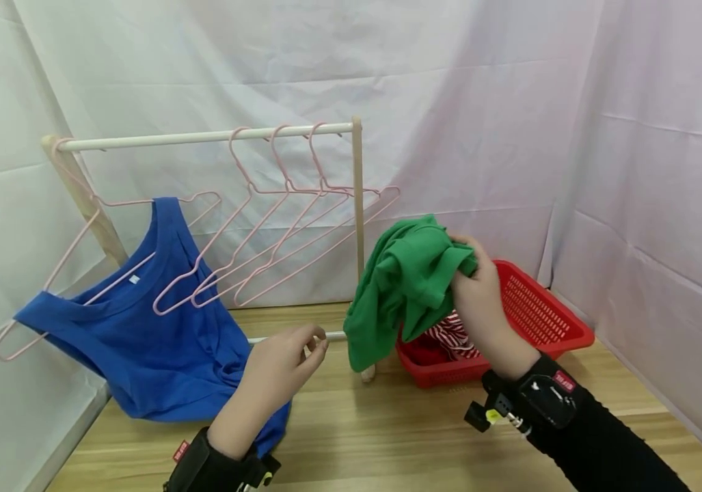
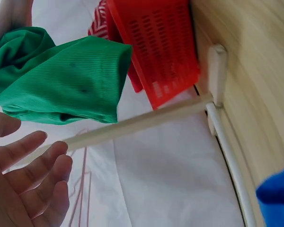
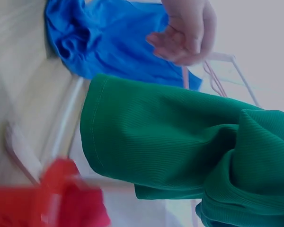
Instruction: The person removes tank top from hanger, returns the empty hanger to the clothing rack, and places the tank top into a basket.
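My right hand [image 1: 476,290] grips a bunched green garment [image 1: 409,280] and holds it up in front of the red basket's left side. In the right wrist view the green cloth [image 3: 170,137] hangs with a stitched hem showing. My left hand [image 1: 286,359] is in the air left of the garment, its fingers loosely bent and holding nothing. From the left wrist view, the left fingers [image 2: 38,175] spread just below the green cloth [image 2: 71,80]. A blue sleeveless top [image 1: 166,342] hangs tilted on a pink hanger [image 1: 74,246] at the rack's left end, its lower part reaching the table.
A white-railed clothes rack [image 1: 203,139] with wooden posts stands at the back left. Several pink hangers [image 1: 283,191] hang bare near its right end. The red basket [image 1: 541,307] holds a red-and-white striped cloth [image 1: 454,338]. White curtains surround the wooden table [image 1: 387,437].
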The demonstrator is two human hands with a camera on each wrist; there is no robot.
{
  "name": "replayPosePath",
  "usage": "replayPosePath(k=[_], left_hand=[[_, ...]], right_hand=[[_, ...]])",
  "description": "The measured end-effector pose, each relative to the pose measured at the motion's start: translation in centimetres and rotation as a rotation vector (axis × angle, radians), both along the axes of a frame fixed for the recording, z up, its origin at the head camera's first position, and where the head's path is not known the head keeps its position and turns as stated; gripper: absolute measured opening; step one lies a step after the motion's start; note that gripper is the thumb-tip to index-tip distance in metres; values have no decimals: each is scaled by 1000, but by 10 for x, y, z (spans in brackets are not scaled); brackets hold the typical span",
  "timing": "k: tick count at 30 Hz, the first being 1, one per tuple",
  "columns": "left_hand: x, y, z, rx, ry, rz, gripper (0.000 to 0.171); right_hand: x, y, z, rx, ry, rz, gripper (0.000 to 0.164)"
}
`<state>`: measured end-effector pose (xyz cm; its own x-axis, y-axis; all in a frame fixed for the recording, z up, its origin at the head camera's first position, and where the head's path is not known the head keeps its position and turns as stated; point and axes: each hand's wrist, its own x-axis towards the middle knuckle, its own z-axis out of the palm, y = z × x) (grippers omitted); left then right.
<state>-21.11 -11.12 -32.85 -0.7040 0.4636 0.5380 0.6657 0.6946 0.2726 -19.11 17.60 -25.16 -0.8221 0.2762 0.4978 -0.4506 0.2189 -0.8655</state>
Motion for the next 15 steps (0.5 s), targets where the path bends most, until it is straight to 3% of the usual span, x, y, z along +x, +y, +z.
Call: replayPosePath(k=[6, 15], left_hand=[[-1, 15, 5, 25, 58, -58, 4], [-2, 31, 6, 51, 118, -112, 4]], right_hand=[[6, 23, 17, -97, 92, 29, 25], [12, 54, 34, -135, 183, -126, 23]])
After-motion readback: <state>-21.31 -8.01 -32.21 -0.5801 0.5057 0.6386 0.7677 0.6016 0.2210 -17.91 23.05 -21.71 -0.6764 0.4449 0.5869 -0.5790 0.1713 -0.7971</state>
